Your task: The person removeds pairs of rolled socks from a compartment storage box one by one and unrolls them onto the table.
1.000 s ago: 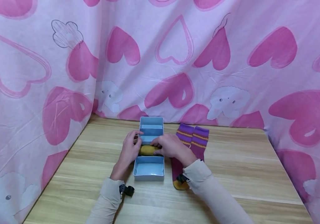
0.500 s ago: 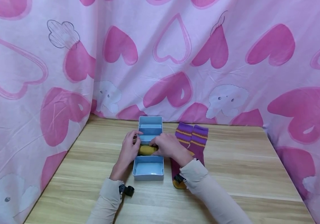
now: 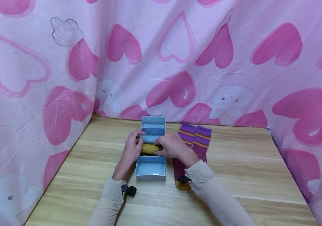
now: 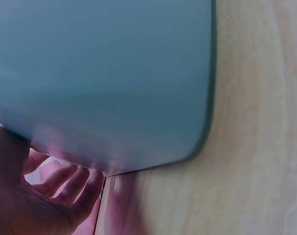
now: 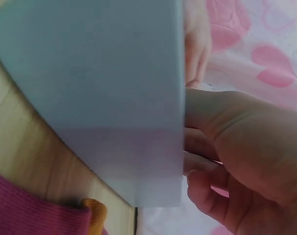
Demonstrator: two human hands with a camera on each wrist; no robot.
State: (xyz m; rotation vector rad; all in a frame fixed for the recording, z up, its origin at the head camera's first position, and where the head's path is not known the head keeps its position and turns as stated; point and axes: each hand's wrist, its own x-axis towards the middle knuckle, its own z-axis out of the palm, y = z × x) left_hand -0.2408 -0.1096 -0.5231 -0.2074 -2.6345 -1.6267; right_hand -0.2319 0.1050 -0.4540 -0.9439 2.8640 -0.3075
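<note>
Mustard-yellow roll lay inside the blue box, just beyond its nearest compartment.
Right hand pinched its right end; left hand, apart, met the box's left rim, its grip impossible to tell.

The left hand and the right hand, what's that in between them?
A yellow bundle, sitting in the blue box, lies between the left hand and the right hand; the head view shows it.
</note>
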